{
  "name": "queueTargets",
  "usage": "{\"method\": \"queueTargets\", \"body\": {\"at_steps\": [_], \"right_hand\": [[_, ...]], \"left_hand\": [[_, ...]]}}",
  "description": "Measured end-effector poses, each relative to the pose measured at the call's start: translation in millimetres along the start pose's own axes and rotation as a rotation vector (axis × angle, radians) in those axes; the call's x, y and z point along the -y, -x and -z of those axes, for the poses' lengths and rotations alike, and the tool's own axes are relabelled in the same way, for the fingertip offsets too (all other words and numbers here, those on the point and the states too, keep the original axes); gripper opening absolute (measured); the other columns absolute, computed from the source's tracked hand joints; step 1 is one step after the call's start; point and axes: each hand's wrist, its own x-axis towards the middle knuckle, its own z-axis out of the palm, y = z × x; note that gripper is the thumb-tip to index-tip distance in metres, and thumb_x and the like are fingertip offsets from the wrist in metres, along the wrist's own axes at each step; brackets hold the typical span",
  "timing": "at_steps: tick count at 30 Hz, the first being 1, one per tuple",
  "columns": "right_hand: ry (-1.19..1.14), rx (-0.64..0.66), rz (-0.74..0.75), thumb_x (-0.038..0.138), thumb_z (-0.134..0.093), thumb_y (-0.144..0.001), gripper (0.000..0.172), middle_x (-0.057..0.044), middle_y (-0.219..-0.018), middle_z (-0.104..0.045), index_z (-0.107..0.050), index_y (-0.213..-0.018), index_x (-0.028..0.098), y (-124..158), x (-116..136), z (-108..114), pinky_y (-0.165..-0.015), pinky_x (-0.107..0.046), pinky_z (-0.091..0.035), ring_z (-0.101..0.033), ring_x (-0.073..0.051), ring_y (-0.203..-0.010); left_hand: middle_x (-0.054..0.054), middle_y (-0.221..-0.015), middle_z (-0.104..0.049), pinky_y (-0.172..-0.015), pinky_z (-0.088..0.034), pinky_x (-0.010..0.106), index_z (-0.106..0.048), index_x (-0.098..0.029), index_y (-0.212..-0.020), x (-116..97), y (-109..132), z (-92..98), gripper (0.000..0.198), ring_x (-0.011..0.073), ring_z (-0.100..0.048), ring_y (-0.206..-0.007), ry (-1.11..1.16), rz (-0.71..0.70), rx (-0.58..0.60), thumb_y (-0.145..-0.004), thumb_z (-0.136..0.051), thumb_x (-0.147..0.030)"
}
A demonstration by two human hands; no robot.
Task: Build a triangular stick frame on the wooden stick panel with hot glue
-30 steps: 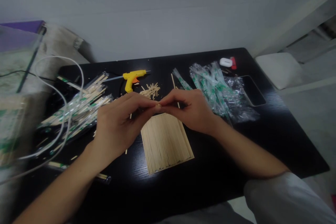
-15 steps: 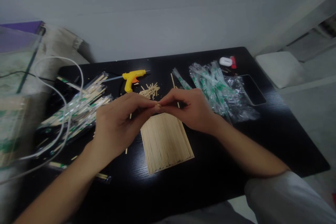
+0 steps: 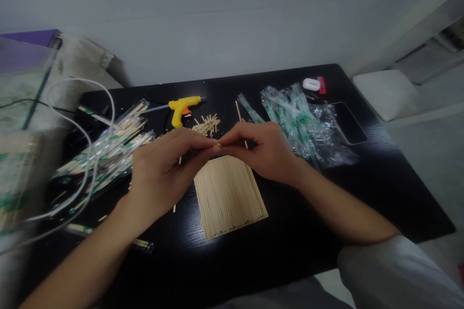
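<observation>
My left hand (image 3: 163, 164) and my right hand (image 3: 257, 149) meet fingertip to fingertip, each in a closed pinch. Between them is a small light-coloured wooden piece (image 3: 217, 145), mostly covered by the fingers; it looks like a short bit of stick. Just below the hands, a flat panel of wooden sticks laid side by side (image 3: 230, 198) rests on the black table. Behind the fingertips lies a little heap of short cut stick pieces (image 3: 206, 125). One longer thin stick (image 3: 238, 110) shows partly past my right hand.
A yellow glue gun (image 3: 179, 108) lies at the back left. Wrapped chopsticks (image 3: 119, 140) pile up at the left, crossed by a white cable (image 3: 89, 140). At the right are empty plastic wrappers (image 3: 293, 116), a phone (image 3: 350, 124) and a white case (image 3: 311, 84) on the black table (image 3: 391, 193).
Both hands hold nearly the same pose and place. The small piece between the fingertips looks slightly shifted; nothing else visibly moves.
</observation>
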Motion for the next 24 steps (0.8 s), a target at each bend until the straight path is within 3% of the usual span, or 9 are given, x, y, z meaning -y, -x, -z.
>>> {"method": "queueTargets", "body": {"at_steps": [18, 24], "right_hand": [[-0.002, -0.028, 0.014, 0.033, -0.079, -0.092, 0.013, 0.001, -0.08, -0.078, -0.078, -0.09, 0.02, 0.8, -3.1, -1.9, -0.063, -0.023, -0.052, -0.068, -0.011, -0.067], [0.049, 0.079, -0.008, 0.031, -0.077, -0.093, 0.012, 0.0, -0.081, -0.079, -0.079, -0.092, 0.02, -3.6, -2.3, 7.3, -0.066, -0.023, -0.052, -0.07, -0.012, -0.07]], "left_hand": [[0.0, -0.093, -0.079, -0.06, -0.057, 0.026, -0.076, -0.026, -0.095, -1.4, -0.3, 1.7, 0.003, 0.0147, -0.074, -0.076, -0.048, -0.01, 0.005, -0.094, -0.074, -0.026], [0.0, -0.091, -0.079, -0.056, -0.056, 0.027, -0.076, -0.027, -0.093, -2.8, -4.0, 2.8, 0.006, 0.0148, -0.073, -0.071, -0.052, -0.008, 0.026, -0.095, -0.071, -0.028]]}}
